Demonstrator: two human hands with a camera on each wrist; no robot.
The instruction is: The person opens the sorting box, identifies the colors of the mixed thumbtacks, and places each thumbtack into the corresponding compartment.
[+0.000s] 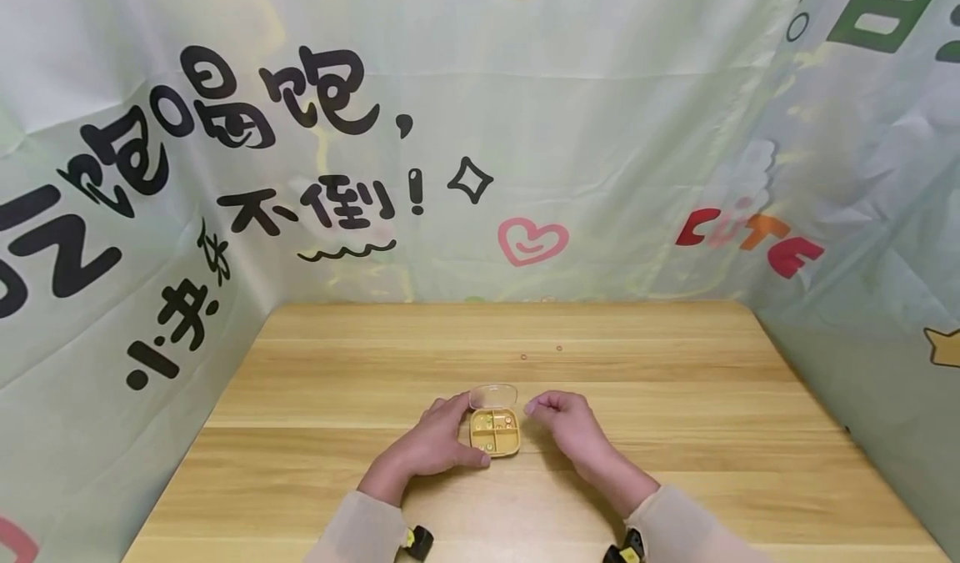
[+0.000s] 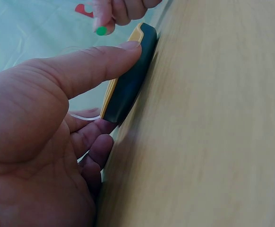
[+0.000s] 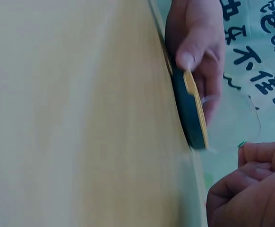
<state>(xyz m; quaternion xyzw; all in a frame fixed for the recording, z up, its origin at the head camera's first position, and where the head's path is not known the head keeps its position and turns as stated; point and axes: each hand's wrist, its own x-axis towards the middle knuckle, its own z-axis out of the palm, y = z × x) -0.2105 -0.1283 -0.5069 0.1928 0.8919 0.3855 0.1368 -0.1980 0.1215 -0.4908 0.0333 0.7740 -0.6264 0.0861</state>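
A small yellow pill box [image 1: 496, 431] with four compartments stands on the table, its clear lid [image 1: 493, 396] raised at the far side. Tiny ring-like pieces lie in some compartments. My left hand [image 1: 435, 442] holds the box at its left side, the thumb along the near edge. In the left wrist view the pill box [image 2: 133, 78] shows a dark outer side. Just right of the box, my right hand [image 1: 573, 429] is raised and pinches a tiny green piece [image 3: 242, 144] between thumb and finger; its exact kind is too small to tell.
Two tiny reddish rings, a nearer ring [image 1: 523, 357] and a farther ring [image 1: 558, 348], lie on the wooden table [image 1: 337, 379] beyond the box. Printed cloth [image 1: 615, 146] hangs along the back and both sides of the table.
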